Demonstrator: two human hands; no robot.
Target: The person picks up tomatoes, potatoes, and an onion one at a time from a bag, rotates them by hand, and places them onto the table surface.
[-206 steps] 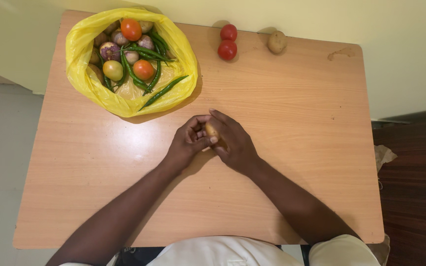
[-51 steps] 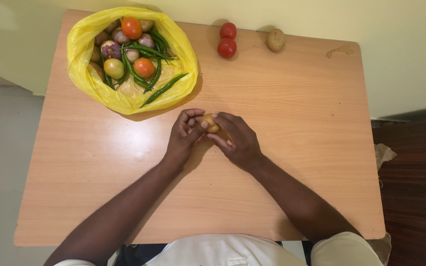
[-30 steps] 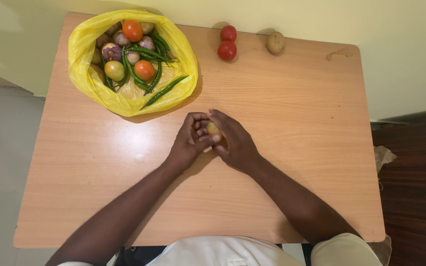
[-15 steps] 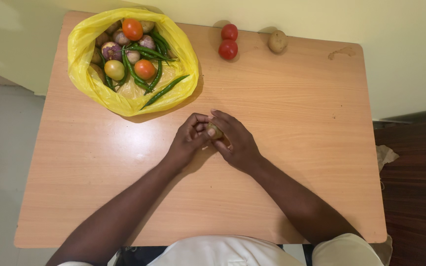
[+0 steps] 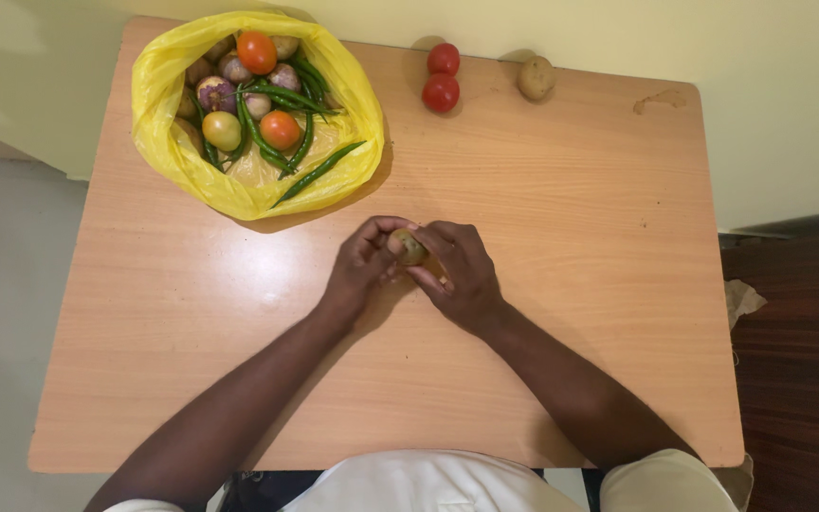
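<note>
A small brown potato (image 5: 409, 246) is pinched between the fingertips of both my hands over the middle of a wooden table (image 5: 571, 237). My left hand (image 5: 360, 270) grips it from the left. My right hand (image 5: 462, 275) grips it from the right, fingers curled around it. An open yellow plastic bag (image 5: 168, 95) at the far left corner holds several green chillies (image 5: 282, 123), tomatoes (image 5: 279, 129) and purple onions (image 5: 212, 95).
Two red tomatoes (image 5: 442, 78) lie close together at the table's far edge, and a second potato (image 5: 535, 77) sits to their right. A pale wall runs behind the table. Dark wooden flooring (image 5: 798, 360) lies to the right.
Both hands have kept turning the potato between the fingers in the same spot. More of the potato shows now than half a second ago.
</note>
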